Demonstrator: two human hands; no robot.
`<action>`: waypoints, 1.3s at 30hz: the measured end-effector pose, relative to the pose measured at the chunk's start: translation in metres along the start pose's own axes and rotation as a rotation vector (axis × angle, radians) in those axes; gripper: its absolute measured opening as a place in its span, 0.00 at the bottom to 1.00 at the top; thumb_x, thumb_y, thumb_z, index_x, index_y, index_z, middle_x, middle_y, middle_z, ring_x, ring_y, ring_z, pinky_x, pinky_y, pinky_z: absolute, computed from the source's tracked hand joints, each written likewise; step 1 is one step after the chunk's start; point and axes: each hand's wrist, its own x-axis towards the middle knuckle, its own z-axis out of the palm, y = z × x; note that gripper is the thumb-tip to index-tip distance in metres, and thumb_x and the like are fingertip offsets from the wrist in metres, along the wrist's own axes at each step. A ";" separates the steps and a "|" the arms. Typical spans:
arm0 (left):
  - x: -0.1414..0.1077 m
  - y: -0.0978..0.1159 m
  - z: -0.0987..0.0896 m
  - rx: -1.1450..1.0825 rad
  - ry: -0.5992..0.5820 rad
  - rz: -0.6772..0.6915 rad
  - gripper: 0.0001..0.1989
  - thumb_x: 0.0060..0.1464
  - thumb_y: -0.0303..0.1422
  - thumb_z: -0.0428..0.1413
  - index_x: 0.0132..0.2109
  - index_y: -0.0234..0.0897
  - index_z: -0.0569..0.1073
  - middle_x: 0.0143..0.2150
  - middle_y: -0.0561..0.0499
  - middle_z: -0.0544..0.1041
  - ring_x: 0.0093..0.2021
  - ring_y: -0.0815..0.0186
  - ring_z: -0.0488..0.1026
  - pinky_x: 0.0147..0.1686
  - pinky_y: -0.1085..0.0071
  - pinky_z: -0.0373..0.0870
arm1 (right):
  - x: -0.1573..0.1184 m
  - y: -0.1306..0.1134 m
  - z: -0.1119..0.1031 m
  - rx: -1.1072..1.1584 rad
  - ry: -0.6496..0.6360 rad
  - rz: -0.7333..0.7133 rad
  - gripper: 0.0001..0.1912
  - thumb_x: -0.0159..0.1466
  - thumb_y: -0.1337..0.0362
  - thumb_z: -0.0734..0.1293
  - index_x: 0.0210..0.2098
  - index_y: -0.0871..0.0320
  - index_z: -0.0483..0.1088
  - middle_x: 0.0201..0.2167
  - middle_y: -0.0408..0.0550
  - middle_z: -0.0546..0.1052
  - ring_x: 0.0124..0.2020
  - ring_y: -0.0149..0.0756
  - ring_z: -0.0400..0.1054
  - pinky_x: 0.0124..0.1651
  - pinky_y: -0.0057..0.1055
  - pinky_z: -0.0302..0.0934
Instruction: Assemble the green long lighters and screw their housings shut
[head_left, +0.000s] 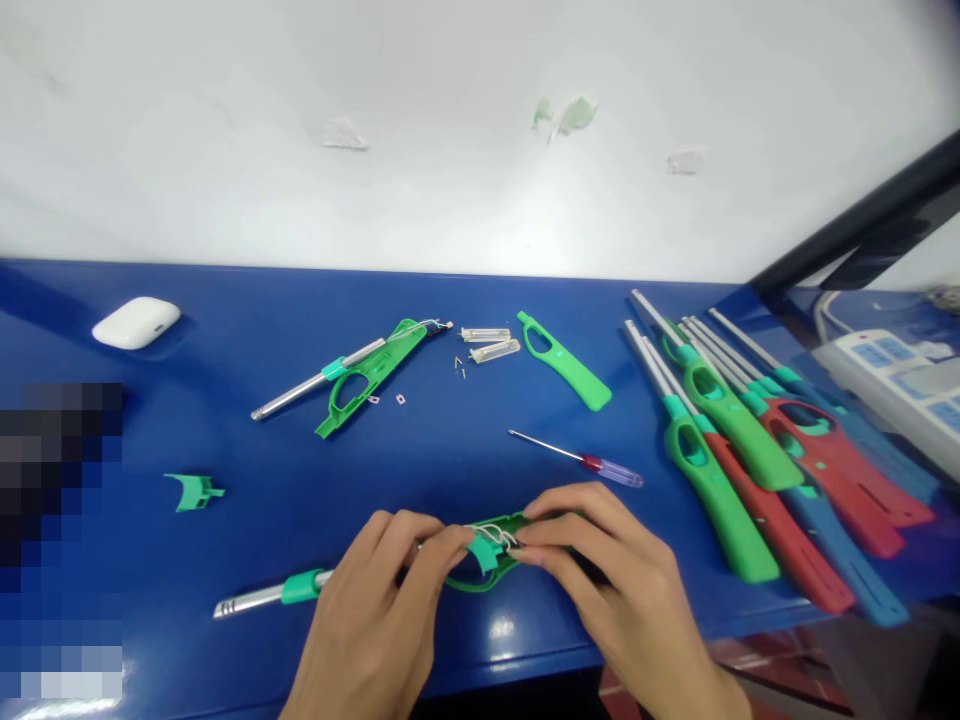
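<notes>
An opened green lighter housing (469,583) lies between my hands near the table's front edge, its silver tube (251,602) and teal collar pointing left. My left hand (379,600) is closed around the tube end, with thumb and finger pinched by the teal trigger (486,553). White wires (491,530) loop above that trigger. Opposite, the fingers of my right hand (622,575) are closed on the right part of the housing, their tips by the wires and a small dark part. What lies under the fingertips is partly hidden.
Behind my hands lie another opened lighter (382,368), clear fuel tanks (495,350), a green housing cover (566,365), tiny screws and a screwdriver (611,471). A loose teal trigger (195,491) and white case (137,323) sit left. Several lighters (724,500) and a power strip (892,370) fill the right.
</notes>
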 end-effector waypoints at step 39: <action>-0.007 0.004 -0.009 0.117 -0.065 0.127 0.19 0.65 0.19 0.46 0.54 0.34 0.77 0.44 0.44 0.75 0.45 0.59 0.68 0.42 0.64 0.73 | -0.013 0.000 -0.011 -0.150 -0.094 -0.095 0.06 0.69 0.70 0.69 0.45 0.56 0.75 0.44 0.46 0.81 0.47 0.38 0.75 0.52 0.36 0.73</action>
